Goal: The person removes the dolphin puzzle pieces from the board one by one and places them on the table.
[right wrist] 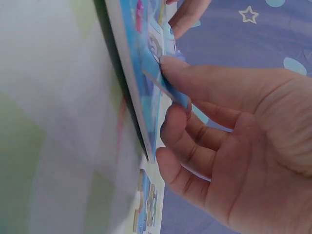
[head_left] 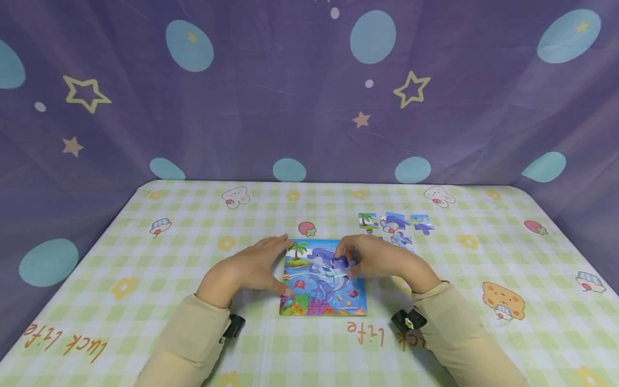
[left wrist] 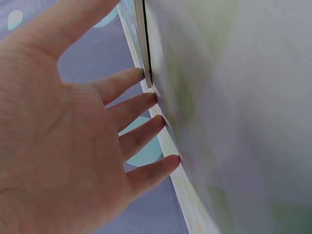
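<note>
We see a square puzzle board [head_left: 323, 279] lying flat on the checked surface [head_left: 145, 258], its edges roughly square to the near edge and its dolphin picture upright toward the person. The left hand [head_left: 251, 266] rests against the board's left edge with straight, spread fingers [left wrist: 141, 105], their tips touching the edge and the cloth; it grips nothing. The right hand [head_left: 374, 258] is over the board's upper right part and pinches a small blue puzzle piece [right wrist: 168, 90] between thumb and forefinger. In the right wrist view the piece is tilted, one end down on the board's face and the other raised in the fingers; we cannot tell its long axis. A few loose pieces [head_left: 395, 224] lie in a short row running left to right just beyond the board's far right corner, apart from it. A purple curtain [head_left: 309, 91] with stars hangs behind.
</note>
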A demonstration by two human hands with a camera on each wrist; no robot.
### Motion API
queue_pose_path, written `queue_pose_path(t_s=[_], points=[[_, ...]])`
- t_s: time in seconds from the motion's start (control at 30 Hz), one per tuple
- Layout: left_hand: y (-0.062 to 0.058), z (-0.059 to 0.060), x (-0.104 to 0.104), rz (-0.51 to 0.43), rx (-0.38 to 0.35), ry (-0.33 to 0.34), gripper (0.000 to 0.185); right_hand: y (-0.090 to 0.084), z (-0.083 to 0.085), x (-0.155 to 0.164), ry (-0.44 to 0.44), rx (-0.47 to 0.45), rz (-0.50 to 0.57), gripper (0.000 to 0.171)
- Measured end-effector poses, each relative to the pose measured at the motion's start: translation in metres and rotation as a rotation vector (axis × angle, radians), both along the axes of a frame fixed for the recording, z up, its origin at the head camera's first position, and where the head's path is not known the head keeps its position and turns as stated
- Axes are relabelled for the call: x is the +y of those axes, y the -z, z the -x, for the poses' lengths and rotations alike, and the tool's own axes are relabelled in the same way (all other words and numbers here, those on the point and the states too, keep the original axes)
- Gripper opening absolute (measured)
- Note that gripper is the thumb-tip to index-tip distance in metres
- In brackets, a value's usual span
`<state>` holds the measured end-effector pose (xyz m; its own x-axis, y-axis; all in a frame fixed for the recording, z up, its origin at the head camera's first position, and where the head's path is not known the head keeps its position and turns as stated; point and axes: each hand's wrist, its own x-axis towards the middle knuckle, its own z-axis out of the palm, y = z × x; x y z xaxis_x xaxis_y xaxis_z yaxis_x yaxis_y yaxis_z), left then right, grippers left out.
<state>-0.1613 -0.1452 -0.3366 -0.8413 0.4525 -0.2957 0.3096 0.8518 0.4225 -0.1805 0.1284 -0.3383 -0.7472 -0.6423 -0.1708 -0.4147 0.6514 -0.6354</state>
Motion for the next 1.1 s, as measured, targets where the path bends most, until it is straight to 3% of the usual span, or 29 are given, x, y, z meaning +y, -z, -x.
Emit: queue_pose_path(t_s=[0.47, 0.7, 1.1], points=[[0.000, 0.000, 0.000, 0.002, 0.000, 0.003, 0.103, -0.007, 0.007, 0.011, -0.057, -0.036, 0.156, 0.016], [-0.001, -0.001, 0.000, 0.007, 0.001, 0.005, 0.102, -0.007, 0.007, 0.011, -0.099, -0.016, 0.150, 0.009], [-0.001, 0.000, 0.000, 0.000, -0.003, 0.007, 0.102, -0.003, 0.003, 0.002, -0.051, -0.082, 0.069, 0.005]])
